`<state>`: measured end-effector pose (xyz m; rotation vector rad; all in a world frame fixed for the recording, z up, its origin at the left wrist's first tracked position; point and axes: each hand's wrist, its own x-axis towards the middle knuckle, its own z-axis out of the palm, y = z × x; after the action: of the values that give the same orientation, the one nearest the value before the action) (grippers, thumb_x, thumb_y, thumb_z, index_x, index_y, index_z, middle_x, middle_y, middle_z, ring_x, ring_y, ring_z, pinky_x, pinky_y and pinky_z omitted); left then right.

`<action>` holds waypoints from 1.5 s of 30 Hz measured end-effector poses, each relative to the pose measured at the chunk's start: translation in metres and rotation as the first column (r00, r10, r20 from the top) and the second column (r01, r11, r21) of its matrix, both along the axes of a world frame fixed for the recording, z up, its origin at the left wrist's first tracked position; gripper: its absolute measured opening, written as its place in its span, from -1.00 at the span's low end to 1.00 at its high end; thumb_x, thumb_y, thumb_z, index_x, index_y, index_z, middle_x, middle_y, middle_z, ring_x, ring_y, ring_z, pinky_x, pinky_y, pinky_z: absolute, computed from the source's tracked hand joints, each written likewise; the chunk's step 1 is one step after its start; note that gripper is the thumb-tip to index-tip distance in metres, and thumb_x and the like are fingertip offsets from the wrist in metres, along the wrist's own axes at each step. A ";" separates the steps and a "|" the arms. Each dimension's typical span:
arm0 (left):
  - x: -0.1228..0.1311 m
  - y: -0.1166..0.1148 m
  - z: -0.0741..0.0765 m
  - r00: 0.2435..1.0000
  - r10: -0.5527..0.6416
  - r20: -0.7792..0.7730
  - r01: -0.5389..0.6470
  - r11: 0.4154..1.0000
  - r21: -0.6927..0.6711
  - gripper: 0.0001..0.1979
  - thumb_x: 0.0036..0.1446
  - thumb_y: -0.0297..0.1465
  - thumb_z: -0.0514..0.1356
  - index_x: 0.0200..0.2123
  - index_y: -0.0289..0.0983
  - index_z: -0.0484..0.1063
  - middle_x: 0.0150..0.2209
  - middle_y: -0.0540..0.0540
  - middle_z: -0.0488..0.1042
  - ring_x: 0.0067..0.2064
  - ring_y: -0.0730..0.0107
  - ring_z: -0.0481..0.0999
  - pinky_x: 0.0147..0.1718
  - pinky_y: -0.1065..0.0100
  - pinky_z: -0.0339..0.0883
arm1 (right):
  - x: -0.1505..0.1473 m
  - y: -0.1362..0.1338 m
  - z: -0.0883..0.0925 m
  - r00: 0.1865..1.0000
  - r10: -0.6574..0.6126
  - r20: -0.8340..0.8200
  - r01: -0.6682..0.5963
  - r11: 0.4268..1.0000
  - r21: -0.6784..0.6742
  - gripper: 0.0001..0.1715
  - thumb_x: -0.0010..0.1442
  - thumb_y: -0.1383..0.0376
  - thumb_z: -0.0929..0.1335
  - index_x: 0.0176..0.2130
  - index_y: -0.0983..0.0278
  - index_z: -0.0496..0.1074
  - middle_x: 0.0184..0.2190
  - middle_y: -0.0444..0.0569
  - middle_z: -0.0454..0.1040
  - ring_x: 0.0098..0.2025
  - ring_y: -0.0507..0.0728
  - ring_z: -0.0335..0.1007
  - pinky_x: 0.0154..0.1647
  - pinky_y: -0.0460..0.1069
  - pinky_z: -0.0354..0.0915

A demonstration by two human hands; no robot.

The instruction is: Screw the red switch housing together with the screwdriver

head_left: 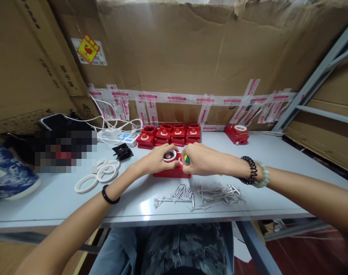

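Note:
A red plastic housing (170, 173) lies on the pale table (59, 202) in front of me. My left hand (156, 160) grips its left side, fingers curled round a white ring (170, 155) set in its top opening. My right hand (201, 159) is closed on a small tool with a green and yellow handle (186, 159), held against the housing's top right. A pile of metal screws (181, 193) and bent metal pins (219, 193) lies just in front of the housing.
Several red housings (169, 135) stand in a row behind, another (237, 133) to the right. White rings (101, 173) lie at left, beside a black part (122, 151). A white power strip (125, 138) with cables and taped cardboard walls stand behind. Metal shelving (314, 91) rises at right.

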<state>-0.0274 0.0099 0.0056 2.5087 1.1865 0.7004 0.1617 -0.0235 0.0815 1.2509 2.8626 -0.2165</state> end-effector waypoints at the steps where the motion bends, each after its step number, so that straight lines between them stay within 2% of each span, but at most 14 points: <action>1: 0.000 0.000 0.000 1.000 0.001 0.004 -0.001 1.000 -0.001 -0.62 0.07 -0.18 0.17 -0.09 -0.26 0.34 -0.17 -0.13 0.45 -0.19 0.22 0.45 -0.17 0.24 0.31 | 0.000 -0.003 0.000 1.000 0.016 -0.009 -0.016 0.999 -0.040 -0.89 -0.04 0.33 0.29 -0.55 0.31 0.35 -0.69 -0.15 0.20 -0.62 -0.04 -0.05 -0.59 -0.07 -0.03; 7: 0.000 -0.002 0.002 1.000 0.023 -0.013 -0.023 1.000 -0.006 -0.62 0.09 -0.17 0.17 -0.07 -0.24 0.32 -0.14 -0.12 0.45 -0.17 0.23 0.45 -0.15 0.24 0.31 | 0.005 -0.017 -0.019 0.997 0.035 0.070 -0.021 0.982 -0.188 -0.84 -0.03 0.34 0.28 -0.61 0.30 0.30 -0.69 -0.14 0.24 -0.63 -0.04 0.02 -0.59 -0.06 -0.02; 12: -0.002 -0.002 0.002 1.000 0.020 -0.012 -0.020 1.000 -0.010 -0.59 0.10 -0.14 0.15 -0.05 -0.25 0.32 -0.12 -0.13 0.45 -0.15 0.22 0.45 -0.14 0.23 0.31 | 0.024 -0.006 -0.019 0.986 -0.029 -0.165 0.009 0.992 -0.123 -0.72 0.07 0.12 0.32 -0.38 0.30 0.45 -0.56 -0.09 0.41 -0.54 0.01 0.21 -0.49 -0.05 0.09; 14: -0.002 -0.002 0.002 1.000 0.025 -0.010 -0.025 0.999 -0.023 -0.57 0.11 -0.10 0.14 -0.04 -0.24 0.33 -0.09 -0.15 0.45 -0.11 0.19 0.45 -0.12 0.21 0.31 | 0.034 0.002 -0.018 0.956 -0.051 -0.289 0.034 0.997 -0.065 -0.46 0.03 0.00 0.36 -0.10 0.31 0.42 -0.45 -0.06 0.46 -0.46 0.06 0.29 -0.42 -0.04 0.16; 16: -0.002 -0.002 0.003 1.000 0.023 -0.005 -0.023 0.999 -0.029 -0.56 0.12 -0.09 0.14 -0.04 -0.24 0.34 -0.07 -0.15 0.46 -0.10 0.18 0.45 -0.12 0.21 0.32 | 0.040 0.010 -0.023 0.941 -0.058 -0.335 0.041 0.998 -0.057 -0.08 -0.05 -0.11 0.39 0.15 0.34 0.23 -0.34 0.01 0.49 -0.38 0.12 0.35 -0.37 -0.01 0.21; 18: -0.002 -0.002 0.004 1.000 0.025 0.016 -0.025 1.000 -0.017 -0.56 0.12 -0.09 0.14 -0.03 -0.25 0.35 -0.07 -0.14 0.47 -0.10 0.19 0.46 -0.12 0.22 0.33 | 0.041 0.017 -0.032 0.942 -0.041 -0.332 0.015 0.997 -0.081 0.12 -0.11 -0.16 0.40 0.24 0.37 0.10 -0.25 0.08 0.51 -0.31 0.18 0.39 -0.33 0.03 0.25; 21: 0.000 -0.003 0.006 0.997 0.046 0.062 -0.048 0.999 0.025 -0.57 0.12 -0.10 0.15 -0.05 -0.26 0.36 -0.07 -0.14 0.47 -0.08 0.18 0.45 -0.07 0.18 0.31 | 0.034 0.025 -0.046 0.929 0.000 -0.370 -0.028 0.997 -0.071 0.05 -0.10 -0.13 0.41 0.21 0.35 0.16 -0.09 0.14 0.49 -0.17 0.23 0.42 -0.21 0.06 0.29; 24: 0.001 -0.006 0.010 0.995 0.037 0.096 -0.039 0.999 0.022 -0.57 0.12 -0.11 0.15 -0.03 -0.24 0.36 -0.02 -0.14 0.46 -0.01 0.15 0.43 0.03 0.12 0.25 | 0.027 0.028 -0.051 0.910 -0.023 -0.414 0.001 0.999 -0.054 -0.08 -0.07 -0.07 0.42 0.14 0.36 0.26 -0.07 0.15 0.49 -0.15 0.23 0.42 -0.16 0.09 0.30; 29: -0.010 -0.009 0.019 0.932 -0.016 0.361 -0.011 0.997 0.072 -0.43 0.21 -0.09 -0.02 0.22 -0.19 0.07 0.17 -0.20 0.26 0.17 0.14 0.27 0.14 0.07 0.14 | 0.036 0.026 -0.035 0.835 -0.055 -0.547 0.012 0.997 -0.082 -0.20 -0.09 -0.06 0.45 0.02 0.33 0.37 -0.06 0.08 0.48 -0.10 0.18 0.40 -0.05 0.06 0.27; 31: -0.018 -0.010 0.022 0.897 0.000 0.442 -0.043 0.995 0.086 -0.42 0.23 -0.09 -0.06 0.24 -0.20 0.00 0.17 -0.22 0.25 0.18 0.15 0.25 0.14 0.09 0.15 | 0.046 0.025 -0.026 0.794 -0.120 -0.596 0.051 0.990 -0.132 -0.23 -0.08 -0.07 0.44 0.00 0.33 0.38 -0.15 0.05 0.50 -0.19 0.13 0.41 -0.14 0.03 0.30; 33: -0.024 -0.011 0.023 0.925 0.023 0.380 -0.037 0.999 0.031 -0.44 0.21 -0.09 0.00 0.21 -0.19 0.07 0.16 -0.21 0.26 0.18 0.14 0.26 0.12 0.10 0.17 | 0.056 0.026 -0.019 0.742 -0.237 -0.627 0.115 0.967 -0.229 -0.21 -0.06 -0.07 0.43 0.04 0.33 0.34 -0.37 -0.04 0.49 -0.44 0.05 0.36 -0.42 -0.03 0.29; 35: -0.025 -0.014 0.022 0.977 0.003 0.215 0.001 1.000 -0.021 -0.45 0.18 -0.11 0.10 0.17 -0.17 0.14 0.18 -0.20 0.25 0.18 0.12 0.26 0.12 0.09 0.17 | 0.064 0.028 -0.016 0.672 -0.341 -0.657 0.164 0.934 -0.316 -0.20 -0.05 -0.06 0.43 0.05 0.33 0.31 -0.56 -0.15 0.38 -0.61 -0.02 0.20 -0.61 -0.08 0.16; 39: -0.013 -0.020 0.016 0.996 -0.066 -0.054 0.070 0.995 0.072 -0.48 0.16 -0.14 0.17 0.16 -0.14 0.21 0.18 -0.17 0.26 0.18 0.12 0.24 0.14 0.07 0.11 | 0.070 0.035 -0.016 0.590 -0.395 -0.704 0.183 0.915 -0.360 -0.29 -0.07 -0.02 0.45 -0.04 0.34 0.35 -0.67 -0.23 0.26 -0.66 -0.06 0.09 -0.68 -0.12 0.06; 45: -0.004 -0.015 0.010 0.972 -0.114 -0.203 0.137 0.985 0.102 -0.69 0.21 -0.21 0.12 -0.04 -0.20 0.43 -0.04 -0.16 0.44 -0.01 0.17 0.38 0.00 0.15 0.22 | 0.071 0.037 -0.018 0.610 -0.398 -0.685 0.189 0.913 -0.362 -0.18 -0.10 -0.04 0.46 0.04 0.33 0.30 -0.65 -0.23 0.28 -0.67 -0.06 0.10 -0.69 -0.12 0.05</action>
<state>-0.0315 -0.0053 0.0156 2.7755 1.0627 0.5119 0.2327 0.0132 0.0632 1.9273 2.9864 -1.3837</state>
